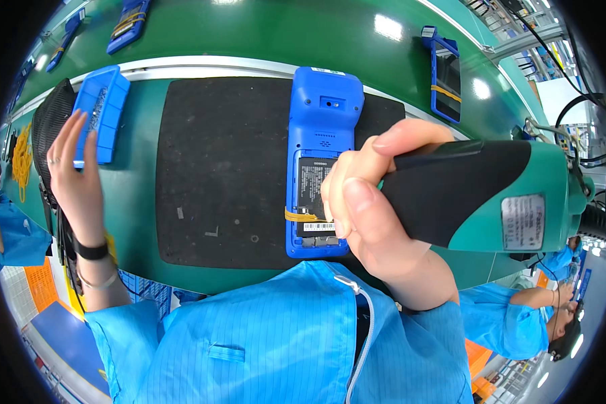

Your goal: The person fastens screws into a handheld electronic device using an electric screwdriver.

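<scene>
My right hand (374,195) is wrapped round the lower, black end of a green and black electric screwdriver (498,195). The tool rises towards the right, and its tip is hidden behind my fingers. Under that hand a blue handheld terminal (324,101) lies back side up, its battery compartment uncovered. A black battery (312,182) shows in the compartment, and a yellow rubber band (301,216) crosses its lower part. At the left, my left hand (74,172) is raised with fingers stretched out, holding nothing. It is nearest a blue bin (118,111) containing small metal parts, probably screws.
A black mat (215,168) lies beneath the terminal on the green bench. Beyond a pale rail, banded terminals (446,81) rest on a green surface. Yellow rubber bands (21,161) hang at far left, beside a black mesh object (52,128). Another person (512,316) is at the right.
</scene>
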Demonstrator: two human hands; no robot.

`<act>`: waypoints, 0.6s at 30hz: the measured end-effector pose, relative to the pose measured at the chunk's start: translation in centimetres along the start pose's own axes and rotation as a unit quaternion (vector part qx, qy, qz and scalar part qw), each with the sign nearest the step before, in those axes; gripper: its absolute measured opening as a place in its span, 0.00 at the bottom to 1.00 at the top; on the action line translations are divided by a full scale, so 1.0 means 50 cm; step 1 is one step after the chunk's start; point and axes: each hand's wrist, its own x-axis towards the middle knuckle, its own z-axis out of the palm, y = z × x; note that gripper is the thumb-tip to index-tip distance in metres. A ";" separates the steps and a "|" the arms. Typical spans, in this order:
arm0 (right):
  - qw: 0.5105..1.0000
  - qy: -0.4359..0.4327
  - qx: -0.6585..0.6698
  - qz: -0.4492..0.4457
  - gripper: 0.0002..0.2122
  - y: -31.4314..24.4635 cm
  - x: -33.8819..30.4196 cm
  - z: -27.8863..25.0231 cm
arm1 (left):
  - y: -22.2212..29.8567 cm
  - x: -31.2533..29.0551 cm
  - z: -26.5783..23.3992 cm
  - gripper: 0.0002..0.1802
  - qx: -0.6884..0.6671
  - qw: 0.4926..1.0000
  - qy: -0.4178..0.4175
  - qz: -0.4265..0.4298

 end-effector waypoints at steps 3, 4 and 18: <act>0.999 0.000 -0.041 0.005 0.17 0.005 -0.004 -0.014 | 0.194 -0.017 -0.040 0.14 -0.211 0.972 -0.092 0.050; 0.999 -0.009 -0.049 0.007 0.17 0.005 -0.003 -0.011 | 0.236 -0.038 -0.047 0.15 -0.287 0.938 -0.144 0.128; 0.995 -0.012 0.101 -0.009 0.16 -0.003 0.006 0.058 | 0.335 -0.156 -0.031 0.21 -0.419 0.843 -0.211 0.263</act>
